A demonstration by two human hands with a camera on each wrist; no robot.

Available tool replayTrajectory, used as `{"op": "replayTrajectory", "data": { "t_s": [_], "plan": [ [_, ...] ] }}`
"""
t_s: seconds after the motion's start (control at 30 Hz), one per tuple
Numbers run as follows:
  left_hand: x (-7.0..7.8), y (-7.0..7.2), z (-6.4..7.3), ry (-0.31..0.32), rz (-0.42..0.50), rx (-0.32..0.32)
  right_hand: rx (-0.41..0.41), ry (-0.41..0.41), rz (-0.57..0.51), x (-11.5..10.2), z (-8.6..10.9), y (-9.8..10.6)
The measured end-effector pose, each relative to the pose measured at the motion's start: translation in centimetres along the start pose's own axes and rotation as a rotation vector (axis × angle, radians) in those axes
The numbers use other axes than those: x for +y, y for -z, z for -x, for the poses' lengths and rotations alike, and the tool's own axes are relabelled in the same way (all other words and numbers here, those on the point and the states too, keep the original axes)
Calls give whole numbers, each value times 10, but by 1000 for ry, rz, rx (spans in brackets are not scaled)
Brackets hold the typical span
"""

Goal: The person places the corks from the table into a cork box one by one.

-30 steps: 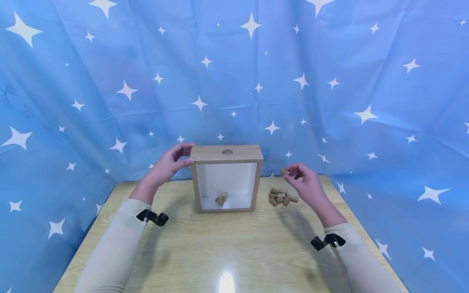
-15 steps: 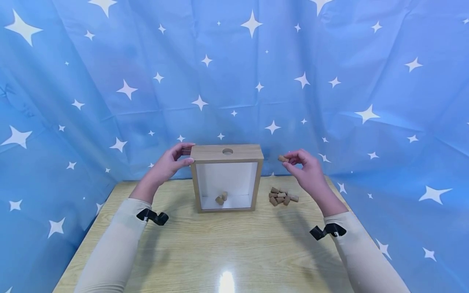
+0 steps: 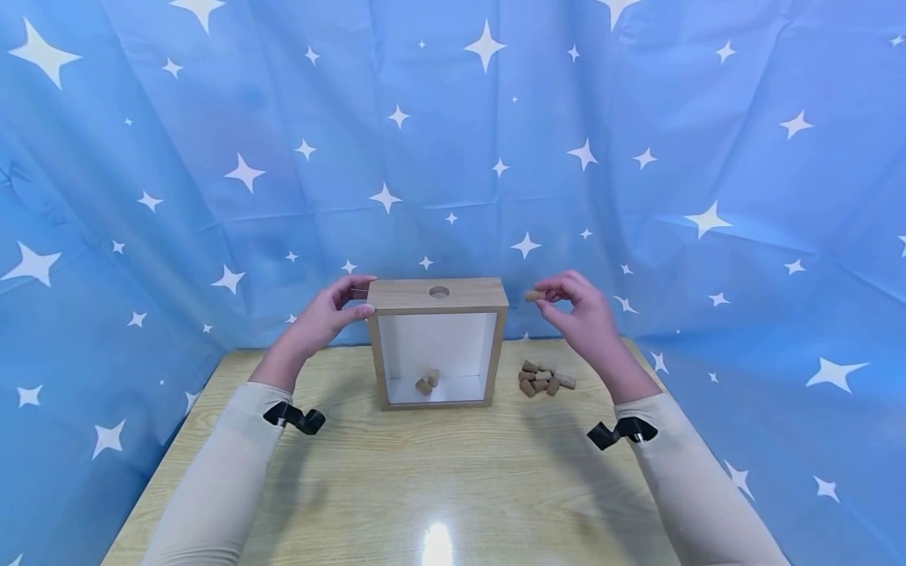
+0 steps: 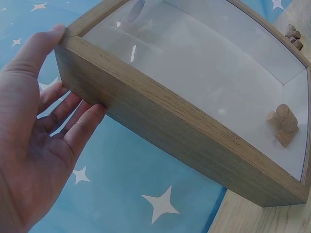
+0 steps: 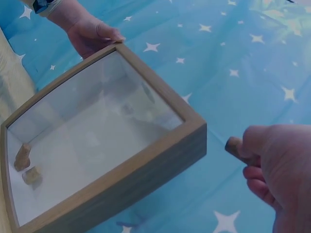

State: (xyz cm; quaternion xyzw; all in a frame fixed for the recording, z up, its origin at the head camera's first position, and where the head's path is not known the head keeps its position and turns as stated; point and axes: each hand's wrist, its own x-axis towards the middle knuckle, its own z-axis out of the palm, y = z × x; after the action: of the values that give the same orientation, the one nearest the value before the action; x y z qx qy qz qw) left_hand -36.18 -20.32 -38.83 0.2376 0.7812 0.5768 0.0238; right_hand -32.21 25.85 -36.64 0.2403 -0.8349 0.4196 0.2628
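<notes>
Cork (image 3: 534, 296) nearer box (image 3: 396, 295), left palm (image 4: 39, 150) clearest from left wrist

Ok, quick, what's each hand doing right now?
Left hand: grip closed, holding the wooden box at an upper corner.
Right hand: grip closed, pinching one cork.

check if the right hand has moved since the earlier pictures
Yes: in the head view, the right hand has moved up and left, closer to the box.
</notes>
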Motion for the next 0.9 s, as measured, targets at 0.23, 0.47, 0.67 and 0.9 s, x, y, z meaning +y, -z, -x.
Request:
{"op": "replayTrajectory", "data": {
  "t_s": [0.23, 0.47, 0.67, 0.9],
  "plan": [
    [0, -1, 0, -1, -11, 2, -19, 2, -17, -11, -10, -4],
    [0, -1, 0, -5, 2, 0, -35, 6, -42, -22, -23, -11],
    [0, -1, 1, -3, 3, -2, -75, 19, -46, -29, -33, -18],
    [2, -1, 2, -6, 1, 1, -129, 28, -61, -41, -44, -30]
  ]
}}
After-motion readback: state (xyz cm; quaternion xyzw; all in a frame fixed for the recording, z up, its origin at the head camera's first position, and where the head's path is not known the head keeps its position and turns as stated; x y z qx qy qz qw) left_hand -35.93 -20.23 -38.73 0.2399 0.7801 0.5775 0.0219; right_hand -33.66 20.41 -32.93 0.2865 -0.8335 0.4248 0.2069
